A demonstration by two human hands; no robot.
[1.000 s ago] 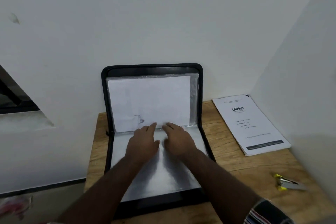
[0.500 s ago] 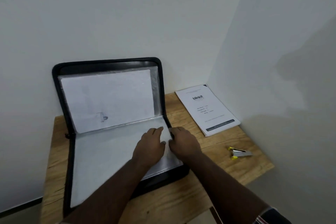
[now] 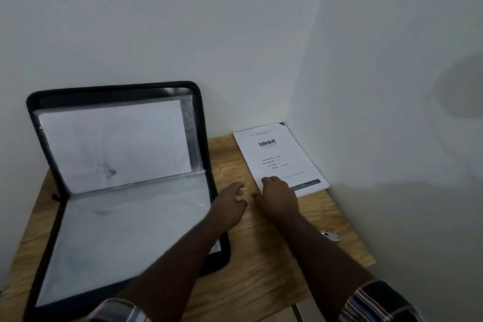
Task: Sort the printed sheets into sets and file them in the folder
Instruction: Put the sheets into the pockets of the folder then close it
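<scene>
At the left, the folder lies open on the table, its back cover propped upright against the wall. One sheet sits inside the clear sleeve of the upright half, so at least one filing looks done. The flat half nearer the person shows an empty-looking clear sleeve, which I judge to be the next slot to fill.

Just right of the folder's edge, the left hand hovers over bare wood, fingers spread and relaxed, gripping nothing. It is near the stack but not touching it.

Further right, the right hand rests with its fingertips on the near-left corner of the stack, fingers fairly flat and apart. It touches the top page but has not closed on it, and I cannot tell whether any page is lifted. The stack is a thick pile of printed pages with a cover page reading "blinkit", lying flat in the table's back right corner, close against the wall and well apart from the folder's sleeves.

At the far right, a stapler peeks out past the right forearm, mostly hidden.

By my reading the bulk of the work is left: the pile looks unsorted and unfiled, with the separating, grouping and sleeving of sets yet to come. The step in hand seems to be picking pages off that pile.
</scene>
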